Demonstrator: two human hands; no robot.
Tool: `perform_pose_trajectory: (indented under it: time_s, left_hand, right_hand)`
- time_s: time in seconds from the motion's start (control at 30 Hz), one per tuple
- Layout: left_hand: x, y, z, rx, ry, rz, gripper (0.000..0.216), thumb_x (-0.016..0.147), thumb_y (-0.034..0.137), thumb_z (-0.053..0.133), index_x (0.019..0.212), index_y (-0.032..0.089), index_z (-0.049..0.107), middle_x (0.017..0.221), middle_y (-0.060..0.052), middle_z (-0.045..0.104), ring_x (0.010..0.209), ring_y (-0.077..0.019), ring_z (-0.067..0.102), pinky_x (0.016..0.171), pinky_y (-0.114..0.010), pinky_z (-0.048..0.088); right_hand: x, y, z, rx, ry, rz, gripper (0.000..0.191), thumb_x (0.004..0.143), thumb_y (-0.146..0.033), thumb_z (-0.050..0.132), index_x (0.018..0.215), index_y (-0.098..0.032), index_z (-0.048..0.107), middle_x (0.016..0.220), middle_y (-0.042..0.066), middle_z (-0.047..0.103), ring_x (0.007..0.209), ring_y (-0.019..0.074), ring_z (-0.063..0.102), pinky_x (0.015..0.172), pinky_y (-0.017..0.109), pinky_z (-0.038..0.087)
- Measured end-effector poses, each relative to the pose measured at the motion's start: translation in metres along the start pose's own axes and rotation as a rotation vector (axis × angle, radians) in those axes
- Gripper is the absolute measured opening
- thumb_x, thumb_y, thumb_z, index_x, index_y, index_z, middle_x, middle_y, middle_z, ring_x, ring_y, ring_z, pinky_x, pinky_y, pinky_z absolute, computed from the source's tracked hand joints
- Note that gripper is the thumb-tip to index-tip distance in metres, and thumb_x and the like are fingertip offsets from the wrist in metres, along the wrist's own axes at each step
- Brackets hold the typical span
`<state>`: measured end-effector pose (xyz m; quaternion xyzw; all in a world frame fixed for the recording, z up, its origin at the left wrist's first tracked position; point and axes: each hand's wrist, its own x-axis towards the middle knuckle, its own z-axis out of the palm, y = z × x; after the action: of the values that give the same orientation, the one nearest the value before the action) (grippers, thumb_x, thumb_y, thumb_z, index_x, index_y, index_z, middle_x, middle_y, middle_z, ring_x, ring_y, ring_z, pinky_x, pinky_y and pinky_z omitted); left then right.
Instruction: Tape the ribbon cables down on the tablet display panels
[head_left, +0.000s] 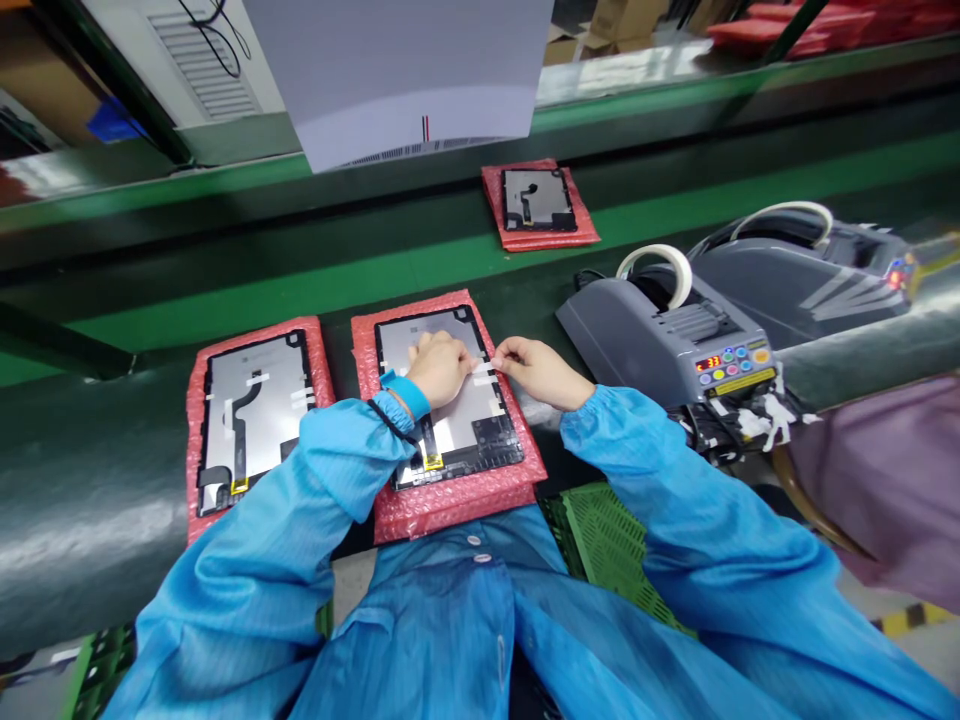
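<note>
A flat grey panel (465, 420) lies on a red bubble-wrap sheet (450, 495) right in front of me. My left hand (439, 365) rests on the panel's upper part, fingers curled and pressing down on a white tape strip (484, 368). My right hand (536, 368) pinches the strip's right end at the panel's edge. Both arms wear blue sleeves.
A second panel on red bubble wrap (251, 415) lies to the left. A third (538, 203) sits further back on the green belt (225, 300). Two grey tape dispensers (667, 335) stand at the right. A green crate (607, 540) is below the bench.
</note>
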<state>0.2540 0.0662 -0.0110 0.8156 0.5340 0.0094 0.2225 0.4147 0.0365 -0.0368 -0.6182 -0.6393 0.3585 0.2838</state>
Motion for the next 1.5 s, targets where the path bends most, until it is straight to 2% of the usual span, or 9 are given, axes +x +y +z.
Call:
perform_pose_trajectory:
  time_s: [0.6, 0.7, 0.87, 1.03, 1.13, 1.23, 1.3, 1.4, 1.5]
  left_hand:
    - [0.003, -0.006, 0.015, 0.026, 0.072, 0.047, 0.021, 0.088, 0.032, 0.051, 0.080, 0.019, 0.066, 0.101, -0.009, 0.059, 0.107, -0.0283, 0.045, 0.084, -0.041, 0.034]
    - [0.002, -0.006, 0.013, 0.037, 0.084, 0.046, 0.020, 0.087, 0.032, 0.053, 0.077, 0.019, 0.065, 0.099, -0.009, 0.059, 0.107, -0.0290, 0.045, 0.085, -0.042, 0.034]
    - [-0.001, -0.005, 0.006, -0.024, 0.113, -0.019, 0.021, 0.078, 0.040, 0.066, 0.084, 0.020, 0.062, 0.097, -0.007, 0.060, 0.102, -0.0266, 0.048, 0.084, -0.038, 0.035]
    - [-0.002, 0.000, 0.003, 0.030, 0.085, 0.001, 0.024, 0.075, 0.041, 0.068, 0.085, 0.021, 0.061, 0.103, -0.008, 0.059, 0.108, -0.0290, 0.046, 0.088, -0.040, 0.034]
    - [-0.010, -0.018, -0.008, 0.037, 0.107, -0.006, 0.026, 0.072, 0.034, 0.071, 0.093, 0.022, 0.061, 0.105, -0.007, 0.060, 0.107, -0.0284, 0.048, 0.089, -0.040, 0.036]
    - [-0.030, -0.060, -0.025, -0.052, 0.220, -0.031, 0.023, 0.076, 0.031, 0.065, 0.096, 0.020, 0.060, 0.095, -0.005, 0.063, 0.094, -0.0221, 0.055, 0.086, -0.035, 0.041]
    - [-0.047, -0.088, -0.030, -0.117, 0.314, -0.190, 0.015, 0.082, 0.031, 0.056, 0.089, 0.018, 0.059, 0.087, -0.005, 0.063, 0.082, -0.0202, 0.057, 0.078, -0.032, 0.043]
    - [-0.067, -0.110, -0.022, -0.216, 0.257, -0.291, 0.020, 0.086, 0.033, 0.050, 0.073, 0.018, 0.057, 0.077, -0.004, 0.064, 0.075, -0.0190, 0.057, 0.072, -0.030, 0.043]
    - [-0.070, -0.109, -0.004, -0.291, 0.270, -0.271, 0.022, 0.085, 0.030, 0.050, 0.066, 0.019, 0.053, 0.072, -0.002, 0.064, 0.071, -0.0164, 0.057, 0.070, -0.028, 0.043]
  right_hand:
    - [0.002, 0.002, 0.002, -0.007, -0.028, 0.049, 0.012, 0.074, -0.023, 0.056, 0.063, -0.019, 0.053, 0.056, -0.004, 0.049, 0.056, 0.0111, 0.041, 0.056, 0.025, 0.031]
    - [0.001, 0.005, 0.007, 0.131, -0.007, 0.143, 0.014, 0.072, -0.023, 0.061, 0.061, -0.018, 0.053, 0.055, -0.004, 0.048, 0.055, 0.0098, 0.040, 0.055, 0.024, 0.030]
    - [-0.004, 0.013, 0.014, 0.567, -0.037, 0.395, 0.032, 0.064, -0.031, 0.075, 0.063, -0.019, 0.045, 0.050, -0.008, 0.042, 0.045, 0.0063, 0.036, 0.046, 0.020, 0.028]
    - [-0.008, 0.018, 0.018, 0.767, -0.075, 0.434, 0.033, 0.062, -0.032, 0.078, 0.068, -0.019, 0.049, 0.051, -0.008, 0.047, 0.045, 0.0052, 0.041, 0.044, 0.018, 0.031]
    - [-0.011, 0.018, 0.016, 0.794, -0.070, 0.424, 0.030, 0.063, -0.031, 0.078, 0.069, -0.018, 0.051, 0.053, -0.007, 0.050, 0.046, 0.0054, 0.042, 0.046, 0.018, 0.033]
    - [-0.013, 0.017, 0.012, 0.748, -0.021, 0.360, 0.023, 0.069, -0.034, 0.072, 0.071, -0.017, 0.056, 0.056, -0.005, 0.051, 0.049, 0.0061, 0.044, 0.050, 0.019, 0.034]
    - [-0.012, 0.015, 0.010, 0.635, 0.018, 0.305, 0.022, 0.073, -0.036, 0.067, 0.068, -0.017, 0.057, 0.057, -0.004, 0.051, 0.050, 0.0070, 0.043, 0.050, 0.021, 0.033]
    - [-0.008, 0.009, 0.012, 0.351, 0.042, 0.245, 0.021, 0.072, -0.028, 0.065, 0.059, -0.018, 0.053, 0.052, -0.004, 0.049, 0.050, 0.0087, 0.041, 0.052, 0.023, 0.031]
    - [-0.005, 0.002, 0.015, 0.145, 0.132, 0.165, 0.019, 0.071, -0.021, 0.063, 0.055, -0.018, 0.052, 0.052, -0.003, 0.050, 0.053, 0.0106, 0.043, 0.055, 0.025, 0.032]
